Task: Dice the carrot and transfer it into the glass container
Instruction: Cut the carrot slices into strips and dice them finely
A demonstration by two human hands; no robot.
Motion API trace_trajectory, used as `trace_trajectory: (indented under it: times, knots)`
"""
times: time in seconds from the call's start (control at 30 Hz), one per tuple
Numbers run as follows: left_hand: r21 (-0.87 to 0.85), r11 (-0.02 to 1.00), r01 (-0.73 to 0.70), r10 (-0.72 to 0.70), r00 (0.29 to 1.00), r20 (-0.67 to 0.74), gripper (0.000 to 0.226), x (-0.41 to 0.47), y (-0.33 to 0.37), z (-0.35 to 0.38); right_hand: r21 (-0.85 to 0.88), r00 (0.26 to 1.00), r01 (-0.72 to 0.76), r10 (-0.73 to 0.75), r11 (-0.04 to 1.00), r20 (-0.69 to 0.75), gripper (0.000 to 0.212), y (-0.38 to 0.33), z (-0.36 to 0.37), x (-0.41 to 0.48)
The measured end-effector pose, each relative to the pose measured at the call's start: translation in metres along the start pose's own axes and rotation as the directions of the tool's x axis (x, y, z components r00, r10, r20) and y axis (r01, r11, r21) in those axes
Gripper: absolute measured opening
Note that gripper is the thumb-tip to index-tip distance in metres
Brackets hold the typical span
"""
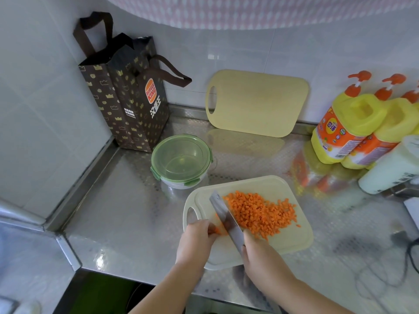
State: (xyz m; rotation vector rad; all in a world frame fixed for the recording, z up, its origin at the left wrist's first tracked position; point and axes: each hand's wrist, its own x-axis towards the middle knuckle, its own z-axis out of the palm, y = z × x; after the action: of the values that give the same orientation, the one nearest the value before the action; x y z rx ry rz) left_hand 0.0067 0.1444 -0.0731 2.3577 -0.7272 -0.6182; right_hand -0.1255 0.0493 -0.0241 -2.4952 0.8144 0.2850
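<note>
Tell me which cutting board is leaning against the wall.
The yellow board at the back, by the tiles; the pale board lies flat under the diced carrot.

Open steel counter (127, 211) left of cutting board (283, 243) and btwn it & back wall. Glass container (180, 184) just off board's far-left corner, green lid (181, 155) covering its mouth. Paper bag (127, 98) behind; spare board (256, 103) leans on wall; detergent bottles (349, 130) crowd right; cable (410, 254) front-right.
</note>
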Motion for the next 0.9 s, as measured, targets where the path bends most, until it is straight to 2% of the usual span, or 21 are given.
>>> trace_trajectory:
  times: [0.17, 0.27, 0.43, 0.73, 0.9]
  knots:
    - [0.027, 1.000, 0.015, -0.015, 1.000, -0.017, 0.012, -0.001, -0.006, -0.004, -0.067, 0.998, 0.068, -0.068, 0.995, 0.002, 0.041, -0.012, -0.009, -0.011]
    - [0.036, 0.999, 0.029, -0.029, 1.000, 0.001, 0.012, -0.001, -0.005, -0.002, -0.135, 0.997, 0.065, -0.060, 0.989, 0.044, 0.053, -0.019, -0.009, -0.013]
    - [0.031, 0.998, 0.048, -0.049, 0.998, 0.028, 0.013, -0.001, -0.003, -0.001, -0.193, 0.996, 0.075, -0.063, 0.978, 0.068, 0.060, -0.022, -0.008, -0.012]
    - [0.122, 0.992, 0.039, -0.046, 0.997, 0.055, 0.015, 0.005, -0.003, 0.001, -0.243, 0.993, 0.049, -0.022, 0.969, 0.115, 0.059, -0.024, 0.002, -0.006]
    - [0.117, 0.993, 0.028, -0.036, 0.998, 0.060, 0.017, 0.006, -0.002, 0.002, -0.276, 0.991, 0.038, 0.000, 0.961, 0.134, 0.054, -0.024, 0.004, -0.004]
